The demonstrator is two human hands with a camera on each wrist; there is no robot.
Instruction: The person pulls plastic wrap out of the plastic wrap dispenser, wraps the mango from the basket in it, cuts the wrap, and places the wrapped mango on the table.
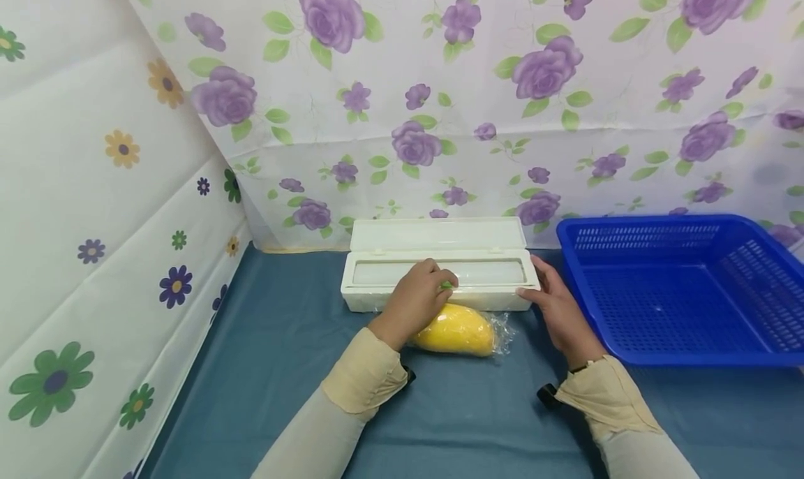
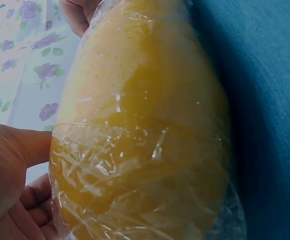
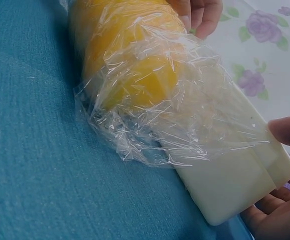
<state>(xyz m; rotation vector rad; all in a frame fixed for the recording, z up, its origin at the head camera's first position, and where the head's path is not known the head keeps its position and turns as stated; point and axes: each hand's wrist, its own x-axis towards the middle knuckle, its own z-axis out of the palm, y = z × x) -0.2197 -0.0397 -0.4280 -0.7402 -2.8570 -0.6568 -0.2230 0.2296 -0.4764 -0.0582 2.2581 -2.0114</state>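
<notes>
A white cling film dispenser (image 1: 440, 294) lies with its long lid (image 1: 437, 234) raised at the back. My left hand (image 1: 417, 299) is at its front edge, fingertips pinching a small green slide cutter (image 1: 447, 285). My right hand (image 1: 559, 308) grips the dispenser's right end, thumb on top and fingers around the side, as the right wrist view shows. In front of the dispenser, under my left hand, lies a yellow oblong fruit (image 1: 461, 330) wrapped in clear cling film (image 3: 135, 127). Film bunches loosely past its right end and reaches over the dispenser. My left hand hides the fruit's left end.
A blue plastic basket (image 1: 581, 304) stands to the right, close to my right forearm. Blue-green cloth (image 1: 283, 367) covers the table. Floral sheets (image 1: 377, 102) hang behind and on the left.
</notes>
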